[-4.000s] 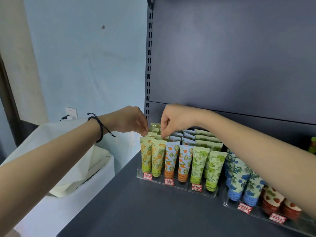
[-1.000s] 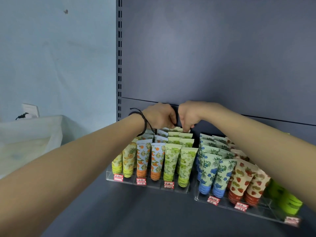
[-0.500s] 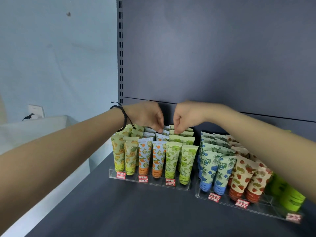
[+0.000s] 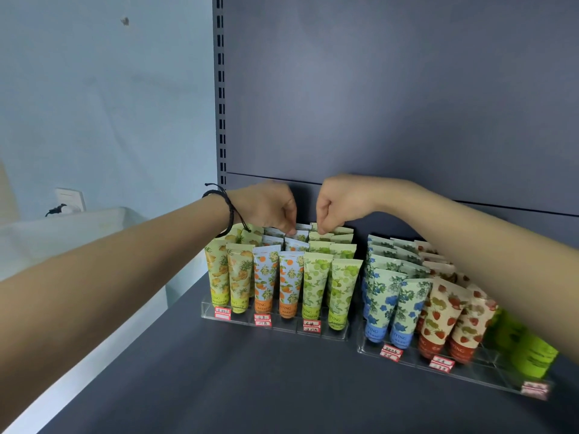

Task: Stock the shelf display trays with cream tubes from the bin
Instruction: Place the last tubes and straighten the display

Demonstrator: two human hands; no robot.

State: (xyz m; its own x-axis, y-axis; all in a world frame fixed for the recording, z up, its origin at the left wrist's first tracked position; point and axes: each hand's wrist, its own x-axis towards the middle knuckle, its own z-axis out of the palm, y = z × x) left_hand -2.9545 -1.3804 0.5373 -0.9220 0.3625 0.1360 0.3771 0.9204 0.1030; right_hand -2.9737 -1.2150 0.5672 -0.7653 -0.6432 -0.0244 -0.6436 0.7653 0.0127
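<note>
The tubes [image 4: 288,283] are stood upright in rows, caps down, in two clear trays set side by side on the shelf [image 4: 250,386]: pineapple, orange and green prints are held in the left tray [image 4: 275,327], and blue-flower, strawberry and plain green ones in the right tray [image 4: 488,374]. Both hands are reached over to the back row of the left tray. The left hand [image 4: 269,208] is curled, and the crimped top of an orange-print tube [image 4: 301,236] at the back is pinched at its fingertips. The right hand [image 4: 338,203] is bunched almost into a fist, knuckles up, and the top edge of a green tube [image 4: 343,230] in the back row is nipped between thumb and forefinger. The two hands are kept just apart. A dark cord bracelet [image 4: 225,211] is worn on the left wrist. Red-and-white labels [image 4: 262,320] are stuck along the tray fronts. The white bin [image 4: 78,227] is seen to the left, beside the shelf, below a socket [image 4: 70,198] on the pale wall
</note>
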